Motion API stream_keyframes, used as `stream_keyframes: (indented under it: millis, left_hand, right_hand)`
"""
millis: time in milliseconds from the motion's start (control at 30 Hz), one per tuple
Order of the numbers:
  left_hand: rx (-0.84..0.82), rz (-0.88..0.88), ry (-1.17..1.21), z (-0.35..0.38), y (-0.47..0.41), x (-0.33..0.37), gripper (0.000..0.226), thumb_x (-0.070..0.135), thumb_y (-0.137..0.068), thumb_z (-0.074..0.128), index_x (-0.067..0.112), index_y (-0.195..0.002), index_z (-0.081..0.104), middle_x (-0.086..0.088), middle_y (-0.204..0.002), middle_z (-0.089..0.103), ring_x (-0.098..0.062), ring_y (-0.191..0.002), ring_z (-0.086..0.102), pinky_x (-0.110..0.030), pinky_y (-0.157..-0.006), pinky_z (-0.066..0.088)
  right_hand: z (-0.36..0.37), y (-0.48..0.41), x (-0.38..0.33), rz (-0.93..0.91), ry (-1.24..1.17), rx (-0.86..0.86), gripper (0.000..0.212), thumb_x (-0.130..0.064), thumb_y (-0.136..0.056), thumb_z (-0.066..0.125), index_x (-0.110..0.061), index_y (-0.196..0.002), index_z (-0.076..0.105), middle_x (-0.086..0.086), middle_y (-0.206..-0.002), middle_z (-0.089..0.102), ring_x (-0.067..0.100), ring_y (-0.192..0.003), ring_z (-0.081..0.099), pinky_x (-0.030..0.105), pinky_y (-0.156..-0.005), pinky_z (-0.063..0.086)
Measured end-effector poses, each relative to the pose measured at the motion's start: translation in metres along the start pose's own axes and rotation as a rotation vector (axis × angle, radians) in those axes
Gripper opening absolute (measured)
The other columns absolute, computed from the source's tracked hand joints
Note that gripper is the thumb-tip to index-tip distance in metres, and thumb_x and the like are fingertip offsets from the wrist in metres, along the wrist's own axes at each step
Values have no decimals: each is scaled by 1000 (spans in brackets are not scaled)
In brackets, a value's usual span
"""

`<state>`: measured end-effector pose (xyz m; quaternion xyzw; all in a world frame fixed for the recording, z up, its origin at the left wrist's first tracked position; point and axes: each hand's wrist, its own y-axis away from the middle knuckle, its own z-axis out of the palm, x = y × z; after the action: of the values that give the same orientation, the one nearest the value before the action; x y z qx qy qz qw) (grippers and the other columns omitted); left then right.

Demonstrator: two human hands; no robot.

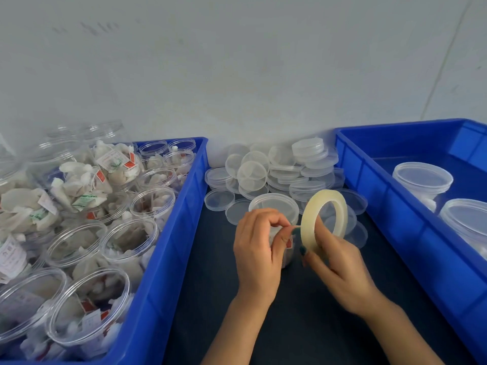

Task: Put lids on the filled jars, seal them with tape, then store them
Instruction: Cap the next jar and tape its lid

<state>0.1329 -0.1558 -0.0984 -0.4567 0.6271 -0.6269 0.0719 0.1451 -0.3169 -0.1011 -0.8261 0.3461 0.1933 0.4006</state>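
- Well, at your far left sat a blue bin (171,246), packed with clear open jars (129,241) full of white tea bags, none of them wearing a lid.
- Next to it lay the dark table mat (210,272), running between the two bins and under your forearms.
- At the back of the mat, against the wall, a loose pile of clear lids (284,169) was heaped up, some lying flat and some tilted on their edges.
- Just in front of that pile stood the jar being sealed (274,206), upright on the mat with its lid already on and partly hidden behind your fingers.
- Your left hand (257,248) was in front of that jar, fingers curled, thumb and forefinger pinching the tape end (295,227) close to the jar's side.
- The tape roll (307,219) stood on edge just right of the jar, pale and see-through.
- Your right hand (332,264) gripped the roll from below, thumb on its outer face and fingers passing through the ring.
- At your right was a second blue bin (390,206), holding two lidded jars (421,177) near its far side, well apart from your hands.
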Motion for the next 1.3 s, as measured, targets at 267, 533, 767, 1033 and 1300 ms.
stream_keyframes:
  millis: [267, 533, 767, 1033, 1300]
  left_hand:
    - [-43, -34, 96, -14, -2, 9, 43, 58, -95, 58, 16, -101, 63, 12, -93, 60, -10, -84, 58, -30, -71, 48]
    - [-122, 50, -210, -18, -2, 22, 25, 49, -86, 69, 25, -94, 72, 16, -87, 68, -2, -80, 58, -25, -64, 55]
    - [-219, -37, -164, -52, 2, 13, 24, 46, -89, 65, 23, -92, 69, 18, -87, 65, -1, -65, 59, -15, -54, 49]
    - [-332, 40, -88, -55, 5, 14, 20, 37, -87, 73, 21, -99, 77, 14, -98, 68, -1, -75, 64, -20, -63, 55]
    - [-247, -428, 266, -53, 8, 31, 22, 39, -78, 82, 22, -89, 73, 13, -89, 72, -12, -84, 72, -14, -64, 53]
  right_hand:
    - [2, -4, 10, -217, 451, 245, 43, 0, -73, 81, -10, -103, 52, 2, -76, 61, 20, -62, 56, 29, -58, 45]
    - [5, -5, 8, -328, 420, 229, 27, -22, -91, 62, 0, -99, 74, 12, -102, 70, 27, -77, 68, 41, -56, 57]
    - [3, 7, 6, -441, 299, 547, 10, -20, -93, 56, -17, -91, 65, 3, -82, 63, 13, -78, 56, 29, -65, 46]
    - [11, 3, 1, -108, -201, 110, 49, -54, -101, 46, -21, -66, 56, -7, -56, 47, 11, -49, 43, 33, -45, 34]
    - [5, 6, 0, -150, -273, 193, 39, -36, -95, 55, -15, -63, 60, -5, -50, 46, 12, -42, 40, 28, -40, 29]
